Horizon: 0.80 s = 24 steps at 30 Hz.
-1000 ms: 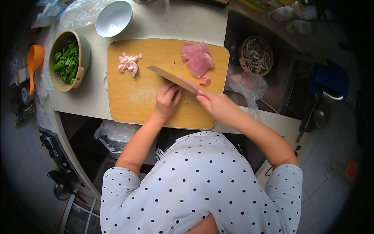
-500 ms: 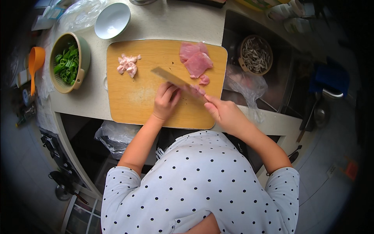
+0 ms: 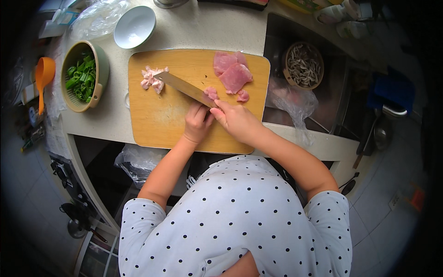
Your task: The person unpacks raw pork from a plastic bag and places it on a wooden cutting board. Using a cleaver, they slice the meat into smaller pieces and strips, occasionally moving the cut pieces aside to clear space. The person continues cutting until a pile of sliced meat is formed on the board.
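My right hand [image 3: 237, 121] is wrapped round the handle of a kitchen knife [image 3: 182, 87], whose broad blade slants up to the far left above the cutting board [image 3: 161, 124]. Below the blade sits my left hand [image 3: 197, 123], fingers curled in; anything under them is hidden. A small piece of pink meat [image 3: 211, 92] is at the blade's far side, by the handle end. Larger slices of raw meat [image 3: 235, 76] lie at the board's far right, with a small scrap [image 3: 242, 95] just below. Pale chopped pieces [image 3: 150, 79] are heaped at the far left, close to the blade's tip.
A colander of cut greens [image 3: 83, 78] and an orange ladle [image 3: 44, 71] are on the left. Behind the board stands a white bowl [image 3: 134, 27]. The sink [image 3: 337, 87] at right holds a basket of greyish strips [image 3: 303, 64], and a plastic bag [image 3: 295, 101] hangs over its edge.
My right hand and the knife have moved left, bringing the blade's tip beside the pale pieces. The small meat piece by the blade has shifted left too. My left hand stays nearly in place.
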Tool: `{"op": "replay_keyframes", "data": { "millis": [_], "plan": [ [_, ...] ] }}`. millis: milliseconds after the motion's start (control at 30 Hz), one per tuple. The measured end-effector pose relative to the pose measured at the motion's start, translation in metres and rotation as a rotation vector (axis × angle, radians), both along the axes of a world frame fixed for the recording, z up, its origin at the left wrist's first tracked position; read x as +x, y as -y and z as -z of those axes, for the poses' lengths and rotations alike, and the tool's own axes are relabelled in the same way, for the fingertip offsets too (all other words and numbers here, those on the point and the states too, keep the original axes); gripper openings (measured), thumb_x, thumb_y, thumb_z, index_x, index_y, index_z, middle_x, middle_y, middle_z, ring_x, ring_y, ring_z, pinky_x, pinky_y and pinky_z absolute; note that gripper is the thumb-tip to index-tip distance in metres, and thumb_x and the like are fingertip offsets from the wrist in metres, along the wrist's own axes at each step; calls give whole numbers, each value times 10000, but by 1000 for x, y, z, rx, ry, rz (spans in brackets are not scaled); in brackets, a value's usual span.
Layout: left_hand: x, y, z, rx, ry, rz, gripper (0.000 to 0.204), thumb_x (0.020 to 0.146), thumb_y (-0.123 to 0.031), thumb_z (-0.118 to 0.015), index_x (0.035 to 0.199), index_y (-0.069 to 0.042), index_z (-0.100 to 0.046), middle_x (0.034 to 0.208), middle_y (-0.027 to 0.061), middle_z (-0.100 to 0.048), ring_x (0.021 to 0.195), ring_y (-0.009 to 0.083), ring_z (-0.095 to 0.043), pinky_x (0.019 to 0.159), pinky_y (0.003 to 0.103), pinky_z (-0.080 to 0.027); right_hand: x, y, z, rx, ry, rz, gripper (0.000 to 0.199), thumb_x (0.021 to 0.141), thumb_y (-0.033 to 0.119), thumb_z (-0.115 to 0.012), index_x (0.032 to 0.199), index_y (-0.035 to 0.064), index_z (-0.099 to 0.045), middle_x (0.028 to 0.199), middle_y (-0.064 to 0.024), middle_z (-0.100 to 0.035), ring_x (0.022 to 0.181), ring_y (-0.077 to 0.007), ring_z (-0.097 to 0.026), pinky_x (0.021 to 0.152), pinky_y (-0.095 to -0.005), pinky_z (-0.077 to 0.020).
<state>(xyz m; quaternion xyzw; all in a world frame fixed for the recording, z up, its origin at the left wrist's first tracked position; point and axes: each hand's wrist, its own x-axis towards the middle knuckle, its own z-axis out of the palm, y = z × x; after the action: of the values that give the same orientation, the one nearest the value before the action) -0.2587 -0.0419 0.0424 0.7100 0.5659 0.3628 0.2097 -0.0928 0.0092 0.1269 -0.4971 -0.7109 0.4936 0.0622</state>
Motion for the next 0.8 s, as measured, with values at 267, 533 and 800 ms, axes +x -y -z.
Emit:
{"op": "replay_keyframes", "data": {
  "millis": [267, 533, 800],
  "plan": [
    [17, -6, -14, -19, 160, -148, 212, 726, 47, -679, 926, 19, -616, 943, 158, -598, 852, 336, -598, 741, 385, -506, 43, 15, -28, -26, -19, 161, 354, 946, 338, -475, 1086, 26, -568, 820, -238, -642, 757, -415, -623, 663, -476, -498],
    [13, -2, -4, 7, 67, -81, 246, 725, 65, -646, 965, 14, -630, 936, 173, -601, 845, 351, -593, 729, 400, -502, 58, 18, -50, -18, 164, -72, 359, 931, 307, -513, 1065, -22, -563, 769, -236, -636, 696, -402, -625, 632, -467, -502],
    [17, -7, -7, 48, 81, -111, 188, 722, 28, -691, 897, 10, -624, 920, 151, -603, 830, 326, -595, 733, 386, -500, 22, -7, -14, -126, 26, 18, 339, 951, 340, -457, 1043, 37, -581, 864, -224, -642, 811, -430, -608, 705, -486, -489]
  ]
}}
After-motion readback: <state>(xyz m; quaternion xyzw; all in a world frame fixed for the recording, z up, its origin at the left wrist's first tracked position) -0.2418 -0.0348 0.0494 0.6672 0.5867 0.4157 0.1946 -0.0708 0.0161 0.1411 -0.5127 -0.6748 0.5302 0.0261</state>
